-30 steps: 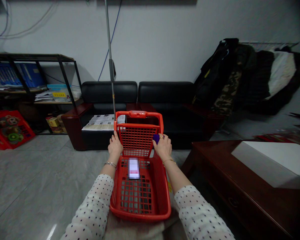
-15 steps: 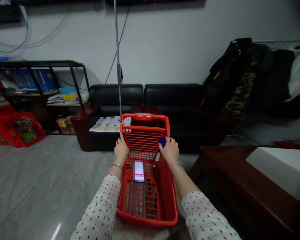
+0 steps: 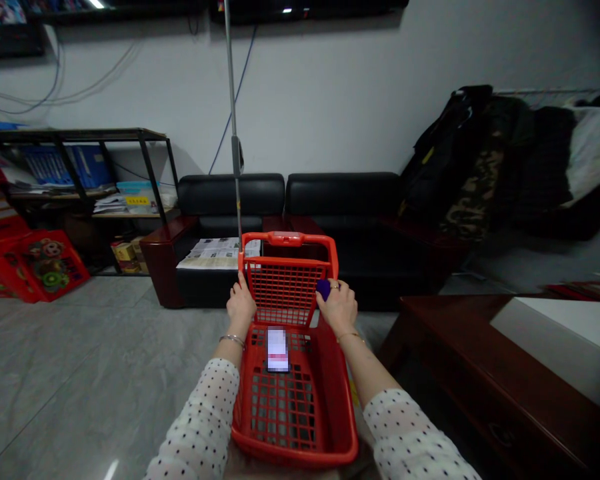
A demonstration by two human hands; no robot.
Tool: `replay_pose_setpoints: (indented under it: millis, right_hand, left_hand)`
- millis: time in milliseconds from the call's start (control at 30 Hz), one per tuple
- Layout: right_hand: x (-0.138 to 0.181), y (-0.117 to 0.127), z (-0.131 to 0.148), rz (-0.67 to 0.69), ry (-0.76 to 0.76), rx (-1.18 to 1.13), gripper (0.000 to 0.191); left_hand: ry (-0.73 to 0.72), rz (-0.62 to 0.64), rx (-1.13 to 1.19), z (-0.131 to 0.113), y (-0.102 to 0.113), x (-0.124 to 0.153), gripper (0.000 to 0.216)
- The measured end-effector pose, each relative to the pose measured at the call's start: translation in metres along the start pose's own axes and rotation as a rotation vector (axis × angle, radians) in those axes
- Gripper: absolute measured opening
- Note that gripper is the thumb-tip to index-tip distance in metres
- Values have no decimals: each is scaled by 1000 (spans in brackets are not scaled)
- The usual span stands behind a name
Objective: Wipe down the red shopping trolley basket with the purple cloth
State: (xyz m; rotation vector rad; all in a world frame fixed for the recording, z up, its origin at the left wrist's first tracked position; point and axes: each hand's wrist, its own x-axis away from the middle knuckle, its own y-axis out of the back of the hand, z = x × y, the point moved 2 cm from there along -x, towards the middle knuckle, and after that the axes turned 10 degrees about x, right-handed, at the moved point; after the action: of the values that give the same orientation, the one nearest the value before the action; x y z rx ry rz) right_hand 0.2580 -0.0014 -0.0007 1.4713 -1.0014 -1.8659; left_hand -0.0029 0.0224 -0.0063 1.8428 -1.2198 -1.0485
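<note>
A red plastic shopping basket (image 3: 349, 400) with a grid floor and a raised handle stands upright in front of me. My left hand (image 3: 241, 305) is closed on the basket's left side, close to the base of the handle. At the right side, my right hand (image 3: 339, 307) is closed around a small purple piece (image 3: 323, 289), perhaps cloth or sponge, and rests against the basket's edge. A phone (image 3: 278, 349) with a lit, blurred screen lies on the basket's floor. From the left corner of the handle a thin grey pole (image 3: 233, 93) rises.
Beyond the basket is a black sofa (image 3: 343, 200) with newspapers (image 3: 215, 252) on its left seat. A metal shelf (image 3: 145, 167) with folders and red boxes (image 3: 50, 263) are at left. A dark wooden desk (image 3: 460, 340) is close on the right; coats (image 3: 480, 160) hang behind it.
The view has tilted slightly up, so everything sits a little lower in the picture. Both hands keep their places on the basket, and the purple piece stays in my right hand.
</note>
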Motion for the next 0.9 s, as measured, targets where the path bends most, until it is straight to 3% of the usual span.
replay_pose_setpoints:
  millis: [400, 567, 900]
  right_hand:
    - [-1, -1, 0, 62, 21, 12, 67]
    - [0, -2, -4, 113, 18, 4, 67]
    - [54, 21, -9, 137, 61, 6, 54]
  left_hand:
    - [0, 7, 6, -3, 7, 4, 89]
    - [29, 2, 5, -3, 7, 4, 91]
    - [-4, 12, 17, -2, 7, 4, 93]
